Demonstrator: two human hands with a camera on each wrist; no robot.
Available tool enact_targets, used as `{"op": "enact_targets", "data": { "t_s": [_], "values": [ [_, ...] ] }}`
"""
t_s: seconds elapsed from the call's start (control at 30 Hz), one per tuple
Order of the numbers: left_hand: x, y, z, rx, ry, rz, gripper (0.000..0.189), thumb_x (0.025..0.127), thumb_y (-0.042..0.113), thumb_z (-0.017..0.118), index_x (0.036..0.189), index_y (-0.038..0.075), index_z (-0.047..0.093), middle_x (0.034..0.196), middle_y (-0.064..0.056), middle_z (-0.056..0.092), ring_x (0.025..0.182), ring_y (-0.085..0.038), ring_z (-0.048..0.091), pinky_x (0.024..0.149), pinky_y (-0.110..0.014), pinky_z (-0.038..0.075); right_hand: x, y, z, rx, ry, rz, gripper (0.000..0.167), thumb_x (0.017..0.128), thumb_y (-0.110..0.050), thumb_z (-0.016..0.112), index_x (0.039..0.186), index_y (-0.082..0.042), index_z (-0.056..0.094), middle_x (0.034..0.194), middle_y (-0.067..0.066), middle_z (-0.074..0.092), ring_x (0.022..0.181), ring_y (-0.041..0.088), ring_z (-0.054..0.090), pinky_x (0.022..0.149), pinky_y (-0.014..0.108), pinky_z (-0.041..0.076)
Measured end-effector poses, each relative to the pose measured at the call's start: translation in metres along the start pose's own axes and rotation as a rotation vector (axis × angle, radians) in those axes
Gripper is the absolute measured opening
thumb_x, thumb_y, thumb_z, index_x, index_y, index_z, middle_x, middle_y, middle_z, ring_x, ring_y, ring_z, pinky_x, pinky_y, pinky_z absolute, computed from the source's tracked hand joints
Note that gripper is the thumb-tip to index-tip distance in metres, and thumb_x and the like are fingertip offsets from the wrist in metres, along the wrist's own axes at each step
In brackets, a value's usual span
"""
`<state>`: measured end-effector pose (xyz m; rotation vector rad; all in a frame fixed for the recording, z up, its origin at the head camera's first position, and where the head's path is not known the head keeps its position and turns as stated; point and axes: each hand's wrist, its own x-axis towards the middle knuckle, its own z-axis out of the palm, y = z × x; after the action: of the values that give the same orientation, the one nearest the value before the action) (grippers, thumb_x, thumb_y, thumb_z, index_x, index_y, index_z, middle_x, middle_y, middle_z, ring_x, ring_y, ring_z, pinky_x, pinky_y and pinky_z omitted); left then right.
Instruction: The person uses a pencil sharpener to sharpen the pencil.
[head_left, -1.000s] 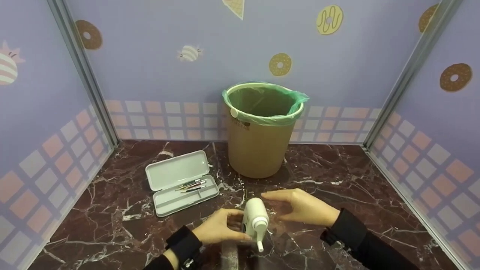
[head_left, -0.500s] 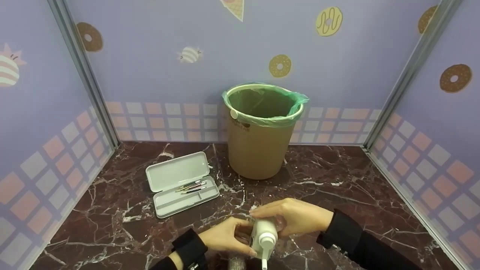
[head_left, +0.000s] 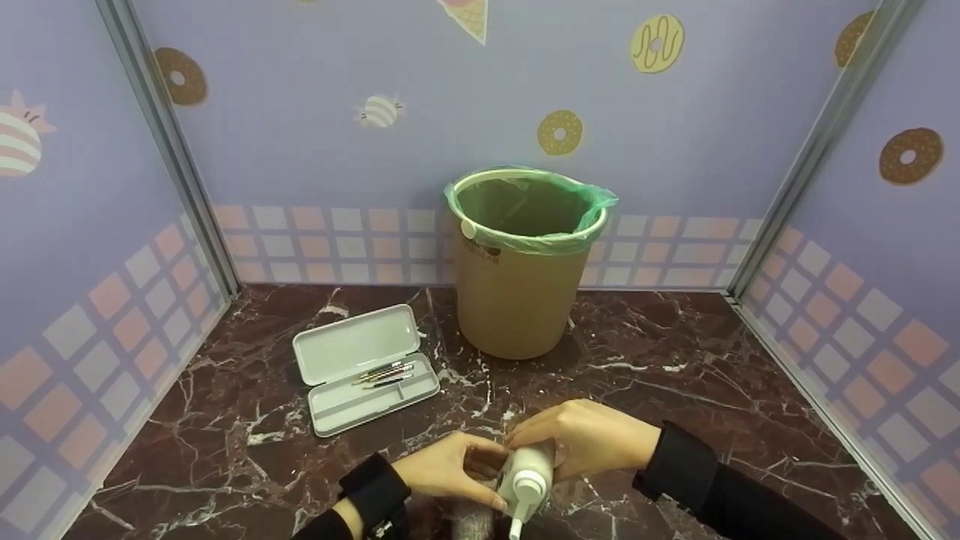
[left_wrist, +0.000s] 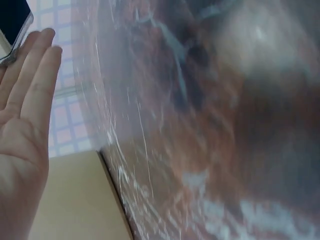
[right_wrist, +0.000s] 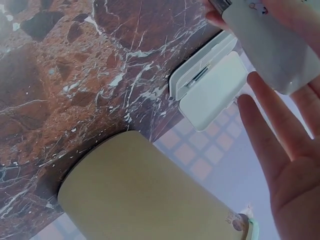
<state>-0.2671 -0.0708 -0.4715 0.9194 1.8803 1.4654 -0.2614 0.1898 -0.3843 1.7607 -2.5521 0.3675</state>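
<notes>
A white hand-crank pencil sharpener [head_left: 529, 463] is between both hands near the front of the table, its crank pointing toward me. My left hand [head_left: 450, 466] holds its left side, thumb in front and fingers behind. From above and the right, my right hand [head_left: 592, 439] grips the body. The right wrist view shows the sharpener [right_wrist: 272, 45] across the right fingers, with the palm partly cut off by the frame. In the left wrist view, the left fingers [left_wrist: 37, 85] reach up to a dark, clear-edged part at the corner.
An open white pencil case [head_left: 352, 349] lies on the left, with several pencils [head_left: 386, 373] inside. Behind the hands stands a tan bin [head_left: 517, 300] lined with a green bag [head_left: 592, 196]. Patterned walls [head_left: 300, 150] enclose the marbled table [head_left: 675, 397] on three sides.
The right hand has moved left and down onto the sharpener, which only the left hand held before. The sharpener has shifted slightly right and toward me.
</notes>
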Motion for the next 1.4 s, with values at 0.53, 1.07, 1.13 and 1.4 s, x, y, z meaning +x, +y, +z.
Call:
{"op": "enact_targets", "data": {
  "t_s": [0.53,1.07,1.13,1.4],
  "values": [
    [-0.002,0.02,-0.002,0.503,0.27,-0.017,0.082,0.076,0.048,0.088,0.141,0.008,0.06,0.134,-0.011,0.071,0.122,-0.026,0.069,0.108,-0.038,0.053,0.006,0.007,0.022,-0.15,-0.01,0.271,0.046,0.072,-0.04,0.091,0.109,-0.018,0.075,0.097,-0.002,0.077,0.08,0.01,0.07,0.066,0.023,0.054],
    [0.019,0.004,0.022,0.738,0.354,-0.008,0.053,0.064,0.032,0.096,0.108,0.013,0.074,0.092,0.002,0.077,0.07,0.002,0.059,0.064,-0.016,0.049,0.015,0.005,0.047,-0.176,-0.002,0.369,0.04,0.069,-0.05,0.089,0.09,-0.019,0.073,0.077,-0.005,0.073,0.057,0.005,0.055,0.051,0.02,0.039],
    [0.02,0.003,0.023,0.749,0.365,-0.012,0.048,0.063,0.03,0.096,0.102,0.013,0.074,0.087,0.002,0.076,0.066,0.003,0.057,0.061,-0.015,0.047,0.015,0.005,0.048,-0.159,-0.006,0.38,0.04,0.069,-0.05,0.089,0.087,-0.019,0.071,0.075,-0.005,0.071,0.057,0.005,0.054,0.052,0.019,0.039],
    [0.022,0.003,0.026,0.809,0.405,-0.023,0.043,0.06,0.03,0.096,0.091,0.012,0.072,0.079,0.003,0.074,0.062,0.001,0.056,0.058,-0.016,0.045,0.01,0.004,0.053,-0.114,0.046,0.372,0.042,0.069,-0.043,0.09,0.095,-0.016,0.073,0.086,-0.004,0.074,0.067,0.006,0.062,0.057,0.02,0.046]
  ]
}}
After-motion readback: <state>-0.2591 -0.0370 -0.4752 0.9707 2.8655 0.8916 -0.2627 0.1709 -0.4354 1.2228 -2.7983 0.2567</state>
